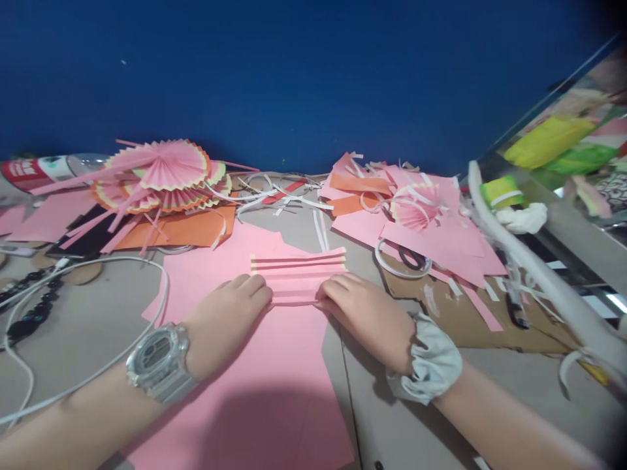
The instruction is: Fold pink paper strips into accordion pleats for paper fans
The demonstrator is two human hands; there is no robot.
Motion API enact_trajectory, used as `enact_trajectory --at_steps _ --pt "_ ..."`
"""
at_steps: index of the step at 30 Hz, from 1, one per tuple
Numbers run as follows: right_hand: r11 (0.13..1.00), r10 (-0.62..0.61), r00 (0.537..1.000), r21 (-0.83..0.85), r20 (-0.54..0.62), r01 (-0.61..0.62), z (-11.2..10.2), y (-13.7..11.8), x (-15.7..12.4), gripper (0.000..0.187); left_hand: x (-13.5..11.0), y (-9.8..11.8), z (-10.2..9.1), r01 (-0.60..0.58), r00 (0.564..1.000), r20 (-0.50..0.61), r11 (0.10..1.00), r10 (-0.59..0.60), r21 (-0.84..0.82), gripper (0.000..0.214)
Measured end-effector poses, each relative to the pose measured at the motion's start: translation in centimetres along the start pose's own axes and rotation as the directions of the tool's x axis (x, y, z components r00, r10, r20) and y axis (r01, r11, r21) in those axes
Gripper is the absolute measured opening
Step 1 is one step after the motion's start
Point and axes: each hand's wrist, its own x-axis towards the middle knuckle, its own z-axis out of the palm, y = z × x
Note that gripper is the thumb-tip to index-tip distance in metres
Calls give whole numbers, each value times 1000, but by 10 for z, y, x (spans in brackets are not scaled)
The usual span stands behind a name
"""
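A pleated strip of pink paper (298, 281) with cream-edged ends stretches between my two hands. My left hand (238, 301) pinches its left end, the fingers closed over the near fold. At the right end, my right hand (360, 305) grips the same strip between thumb and fingers. Beneath it lies a large flat sheet of pink paper (274, 391), with a shadow over its near part. My left wrist carries a clear watch (159, 359), and a pale scrunchie (431, 362) circles the right one.
Folded paper fans (171, 170) are piled at the back left beside a plastic bottle (36, 173). Pink scraps (435, 245) lie on cardboard (460, 320) at the right. A white cable (164, 287) loops at left. Behind stands a blue wall (304, 78).
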Motion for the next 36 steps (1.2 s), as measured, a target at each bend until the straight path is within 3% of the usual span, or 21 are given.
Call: enact_trajectory --at_steps 9,17,24,29,33,36 --pt "984 42 998 175 -38 -34 1 29 -16 19 -2 -20 9 11 999 -31 974 -18 -226 24" --pt "945 133 991 301 5 -128 -3 31 -19 20 -3 -24 8 35 999 -23 936 -46 -350 21" --pt "951 141 990 278 -1 -136 -4 31 -19 19 -1 -23 9 41 998 -31 953 -53 -300 20" --pt "947 198 980 263 -32 -183 -4 30 -19 13 -1 -19 11 108 989 -63 937 -136 -331 13" --pt "962 163 986 231 -46 -148 -3 30 -19 12 0 -15 12 152 972 -118 928 -202 -339 10" --pt "984 91 993 160 -77 -78 -2 29 -20 10 1 -15 13 85 964 -214 949 -155 -304 12"
